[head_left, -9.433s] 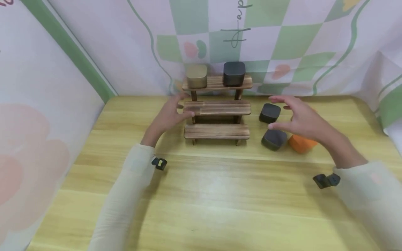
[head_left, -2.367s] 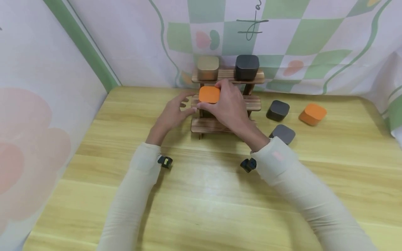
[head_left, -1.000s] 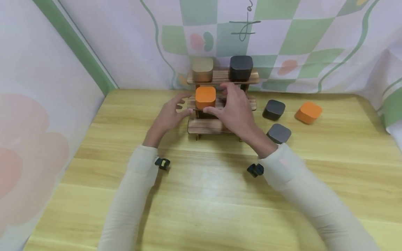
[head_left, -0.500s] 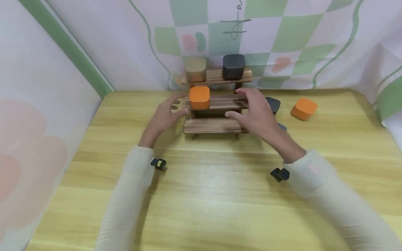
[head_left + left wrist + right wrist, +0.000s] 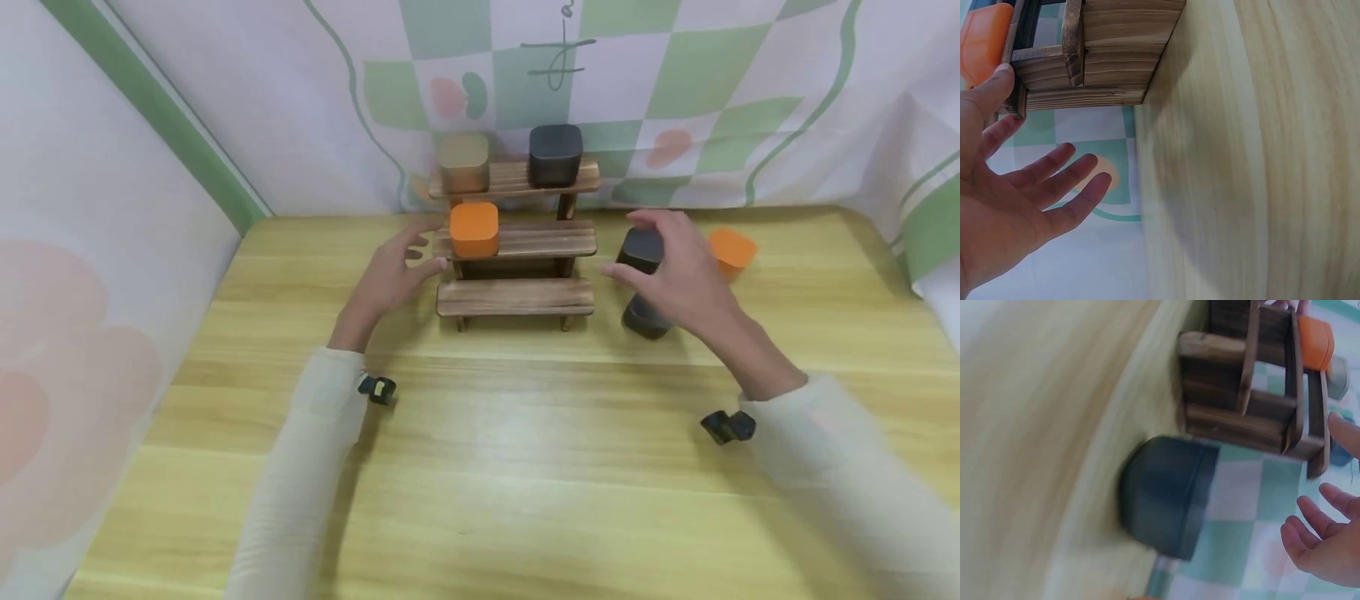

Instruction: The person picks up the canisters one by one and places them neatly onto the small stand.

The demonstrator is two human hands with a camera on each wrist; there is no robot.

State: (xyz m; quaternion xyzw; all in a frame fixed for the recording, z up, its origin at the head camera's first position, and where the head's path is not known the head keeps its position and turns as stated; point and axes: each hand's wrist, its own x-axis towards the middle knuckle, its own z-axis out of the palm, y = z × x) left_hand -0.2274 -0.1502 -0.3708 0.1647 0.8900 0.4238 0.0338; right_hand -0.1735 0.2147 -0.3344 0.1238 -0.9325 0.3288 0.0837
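A three-step wooden display stand [image 5: 517, 297] stands near the back of the table. My left hand [image 5: 386, 279] holds the left end of its middle step, thumb at the front corner and index finger at the back; the other fingers spread free in the left wrist view. On that step's left sits an orange rounded box [image 5: 474, 230]. The top step bears a gold box [image 5: 463, 163] and a black box [image 5: 555, 156]. My right hand [image 5: 682, 271], thumb and fingers apart, hovers over a dark box [image 5: 641, 250] and partly hides a second dark box [image 5: 645, 317].
Another orange box [image 5: 732, 252] lies on the table beyond my right hand. A patterned cloth [image 5: 705, 83] hangs right behind the stand, and a pale panel with a green edge [image 5: 161, 125] rises at the left. Bare wooden table [image 5: 495, 467] spreads in front.
The right hand set an orange box on the middle step's left, let go, and moved right to above the dark boxes. The left hand stays at the stand.
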